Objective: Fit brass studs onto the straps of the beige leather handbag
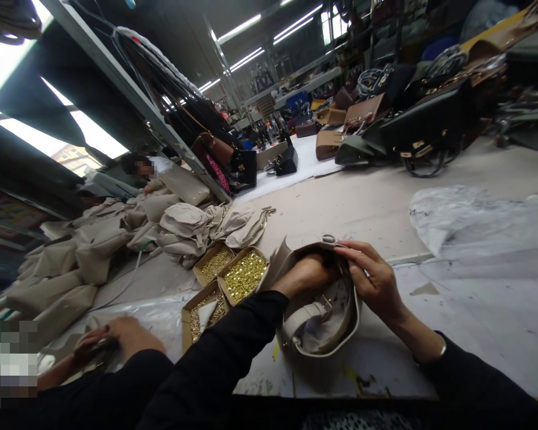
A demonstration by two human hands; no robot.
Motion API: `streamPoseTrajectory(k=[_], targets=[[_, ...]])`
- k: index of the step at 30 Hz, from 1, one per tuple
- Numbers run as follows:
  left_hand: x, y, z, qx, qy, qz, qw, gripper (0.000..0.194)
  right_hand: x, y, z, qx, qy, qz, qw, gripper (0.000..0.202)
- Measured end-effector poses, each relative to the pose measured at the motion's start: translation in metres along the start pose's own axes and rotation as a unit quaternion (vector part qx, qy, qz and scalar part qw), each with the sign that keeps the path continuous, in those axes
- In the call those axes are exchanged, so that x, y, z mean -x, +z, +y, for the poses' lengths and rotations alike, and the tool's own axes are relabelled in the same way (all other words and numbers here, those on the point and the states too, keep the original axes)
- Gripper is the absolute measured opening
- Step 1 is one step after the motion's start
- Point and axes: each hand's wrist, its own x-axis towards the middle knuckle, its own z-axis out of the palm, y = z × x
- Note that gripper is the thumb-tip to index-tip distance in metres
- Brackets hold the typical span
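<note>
- At the near left, a co-worker's hands (pixel 112 340) rest on the desk (pixel 475 310), beside a heap of beige bags (pixel 72 263) that runs towards the far left.
- Right of the heap sit three open cardboard boxes of gold fittings (pixel 244 276), just left of the person's forearm.
- The left hand (pixel 307 272) is pushed inside the mouth of a beige handbag (pixel 336 322); its fingers are hidden, so I cannot tell whether they are closed on anything.
- The handbag lies at near centre on the desk, mouth upward, its strap with a buckle curling across the front.
- It looks soft, light and floppy; it is best held by the stiffer rim or the strap.
- The right hand (pixel 376 280) pinches the rim near a metal ring (pixel 329 239).
- Crumpled clear plastic (pixel 475 221) lies to the right; dark handbags (pixel 421 131) stand far right.
</note>
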Motion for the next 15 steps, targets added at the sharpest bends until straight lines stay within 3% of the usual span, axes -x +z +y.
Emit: streamPoseTrajectory(k=[3,5,11,15], targets=[[0.016,-0.013,0.005,-0.054,-0.013,-0.086,0.995,0.025,-0.001,-0.002,0.0,0.003,0.003,0.013,1.0,0.041],[0.028,-0.022,0.011,-0.096,-0.024,-0.097,0.99,0.028,0.0,-0.003,0.0,0.009,0.006,0.016,1.0,0.04],[0.054,-0.027,0.022,-0.063,0.038,0.03,0.997,0.035,0.003,-0.003,-0.001,0.016,0.01,-0.004,1.0,0.039],[0.059,-0.023,0.022,-0.002,0.072,0.056,0.996,0.044,0.0,-0.001,-0.003,0.003,0.002,-0.012,1.0,0.033]])
